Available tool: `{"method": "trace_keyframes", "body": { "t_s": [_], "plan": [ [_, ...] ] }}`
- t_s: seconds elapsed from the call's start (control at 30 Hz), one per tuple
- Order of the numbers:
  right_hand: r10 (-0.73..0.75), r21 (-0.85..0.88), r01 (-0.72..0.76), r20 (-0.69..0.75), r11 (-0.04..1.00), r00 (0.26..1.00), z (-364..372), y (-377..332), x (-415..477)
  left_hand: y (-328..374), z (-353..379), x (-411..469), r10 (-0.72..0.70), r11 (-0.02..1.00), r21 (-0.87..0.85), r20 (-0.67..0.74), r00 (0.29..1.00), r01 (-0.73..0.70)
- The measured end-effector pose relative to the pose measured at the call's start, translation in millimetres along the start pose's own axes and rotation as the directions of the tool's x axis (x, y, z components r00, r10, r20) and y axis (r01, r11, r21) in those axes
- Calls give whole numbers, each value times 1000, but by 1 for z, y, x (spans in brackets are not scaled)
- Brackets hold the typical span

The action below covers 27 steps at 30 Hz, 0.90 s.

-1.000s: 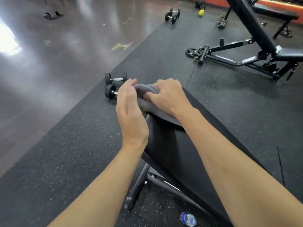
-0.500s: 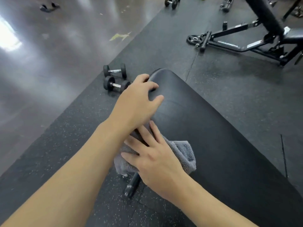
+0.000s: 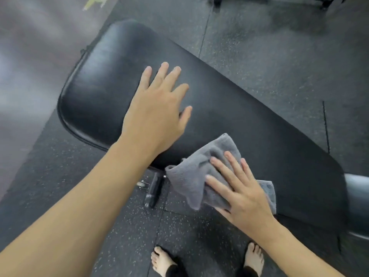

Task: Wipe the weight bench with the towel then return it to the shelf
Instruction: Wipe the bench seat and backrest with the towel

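Two bare feet [image 3: 162, 261] stood on the speckled rubber floor [image 3: 123, 226] at the near edge of the view. Just beyond them the right hand [image 3: 242, 193] lay flat on the grey towel [image 3: 196, 172], its fingers [image 3: 229, 165] spread and pressing the cloth down rather than pinching it. The towel sat crumpled at the near long edge of the black worktop [image 3: 249, 116], one corner drooping over that edge above a dark frame leg [image 3: 153, 189]; most of the cloth lay ahead of and under the fingertips. Farther along, the left hand [image 3: 157, 113] rested palm-down on the bare pad, fingers [image 3: 165, 76] spread, apart from the towel and toward the rounded far end.
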State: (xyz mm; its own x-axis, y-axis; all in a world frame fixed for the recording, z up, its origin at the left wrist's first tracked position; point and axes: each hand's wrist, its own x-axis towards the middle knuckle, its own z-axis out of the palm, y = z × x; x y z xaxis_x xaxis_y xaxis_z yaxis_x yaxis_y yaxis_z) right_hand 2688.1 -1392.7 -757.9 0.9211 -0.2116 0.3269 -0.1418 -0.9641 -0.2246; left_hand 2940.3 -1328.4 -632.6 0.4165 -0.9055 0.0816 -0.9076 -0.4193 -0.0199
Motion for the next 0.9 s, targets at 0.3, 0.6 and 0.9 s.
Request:
{"method": "trace_keyframes", "body": {
  "t_s": [0.3,0.6,0.9],
  "plan": [
    [270,190,-249,-92,950,959,-2,-40,40,21,17,9,68,997,40,-61,996,-65],
    [235,142,-228,-37,963,971,9,8,-21,100,54,33,102,986,-122,-75,992,-110],
    [296,180,-294,16,939,955,23,121,-172,241,124,39,274,961,-71,82,958,-269]
  ]
}}
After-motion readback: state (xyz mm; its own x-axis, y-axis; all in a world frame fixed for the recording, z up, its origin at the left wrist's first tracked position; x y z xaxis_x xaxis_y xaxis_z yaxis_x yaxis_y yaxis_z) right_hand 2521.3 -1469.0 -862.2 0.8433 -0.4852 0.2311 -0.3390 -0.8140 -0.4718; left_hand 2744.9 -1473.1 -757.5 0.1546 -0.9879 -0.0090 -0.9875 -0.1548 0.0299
